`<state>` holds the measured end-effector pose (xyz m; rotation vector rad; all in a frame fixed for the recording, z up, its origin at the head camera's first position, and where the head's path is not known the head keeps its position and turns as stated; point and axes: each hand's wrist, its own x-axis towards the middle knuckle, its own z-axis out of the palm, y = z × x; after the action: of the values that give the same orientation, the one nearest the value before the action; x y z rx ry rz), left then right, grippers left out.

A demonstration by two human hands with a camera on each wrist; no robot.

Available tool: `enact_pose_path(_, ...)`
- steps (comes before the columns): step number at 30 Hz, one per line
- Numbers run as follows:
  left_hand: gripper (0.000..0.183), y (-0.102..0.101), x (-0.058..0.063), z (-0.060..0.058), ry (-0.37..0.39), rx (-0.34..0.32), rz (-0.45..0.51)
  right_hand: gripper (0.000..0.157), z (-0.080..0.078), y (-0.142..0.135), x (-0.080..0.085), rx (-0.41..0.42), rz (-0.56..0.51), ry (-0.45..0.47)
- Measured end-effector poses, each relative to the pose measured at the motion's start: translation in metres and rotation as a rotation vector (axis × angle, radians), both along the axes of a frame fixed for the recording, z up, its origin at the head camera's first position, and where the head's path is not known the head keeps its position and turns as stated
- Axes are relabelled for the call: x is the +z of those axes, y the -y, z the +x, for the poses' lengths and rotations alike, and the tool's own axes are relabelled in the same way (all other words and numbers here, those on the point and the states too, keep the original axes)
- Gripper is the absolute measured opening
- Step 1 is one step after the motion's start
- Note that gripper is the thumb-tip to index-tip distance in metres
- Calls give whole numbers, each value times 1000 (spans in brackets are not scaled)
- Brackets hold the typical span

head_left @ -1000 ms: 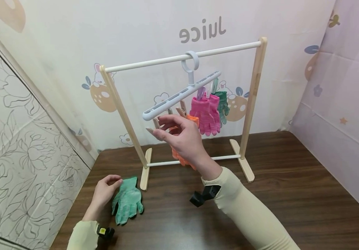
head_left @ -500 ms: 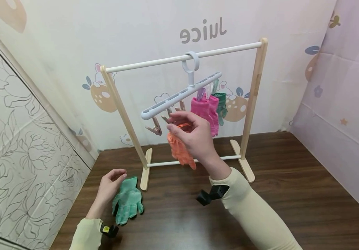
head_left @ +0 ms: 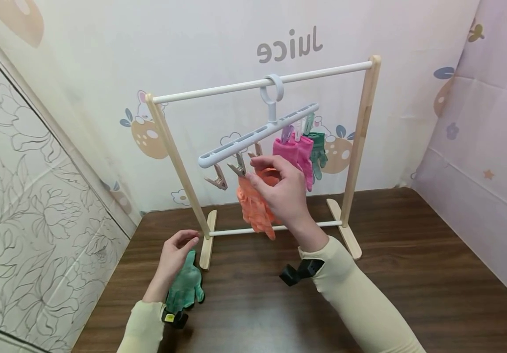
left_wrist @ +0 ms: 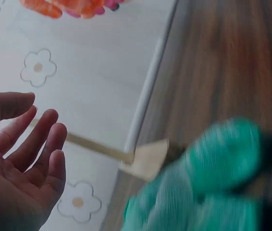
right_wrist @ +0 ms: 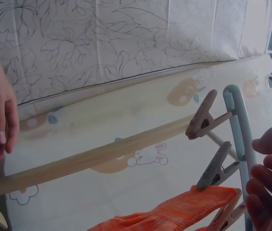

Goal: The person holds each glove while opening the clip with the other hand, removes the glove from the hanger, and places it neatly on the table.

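Observation:
My right hand [head_left: 286,196] is raised in front of the orange glove [head_left: 252,206], its fingers loosely bent with nothing between them. In the right wrist view those fingers stay apart from the pale hanger [right_wrist: 242,120]. A grey clothespin [right_wrist: 215,166] grips the orange cuff, and another clip below it also sits at the cuff. Leftmost on the hanger, a pinkish clothespin [head_left: 218,179] dangles with nothing in it. My left hand [head_left: 175,257] hovers over the green glove [head_left: 187,284] on the table, fingers relaxed and holding nothing; it partly covers that glove.
The hanger hooks over the top bar of a wooden rack [head_left: 214,89]. At its far end, pink gloves [head_left: 295,152] and a dark green glove [head_left: 317,152] hang from clips. Printed cloth walls [head_left: 478,147] surround the brown table [head_left: 412,274].
My right hand has let go of the leftmost clothespin and moved right, in front of the orange glove. My left hand has moved up and right from beside the green glove.

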<state>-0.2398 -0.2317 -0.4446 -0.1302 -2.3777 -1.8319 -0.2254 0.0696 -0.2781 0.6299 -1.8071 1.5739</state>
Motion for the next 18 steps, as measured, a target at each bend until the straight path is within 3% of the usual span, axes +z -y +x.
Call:
enact_pose_path(5,26,-24,14,0,-4,-31,89,33,-4,6,0,-45,30,-19)
enact_pose_path(10,30,-51,31,7,-33,-89,73,38,-6,11,1,-53,61,-3)
enact_pose_path(18,42,-77,41,-4,-106,-153,141,43,-9,18,6,-112,146,56)
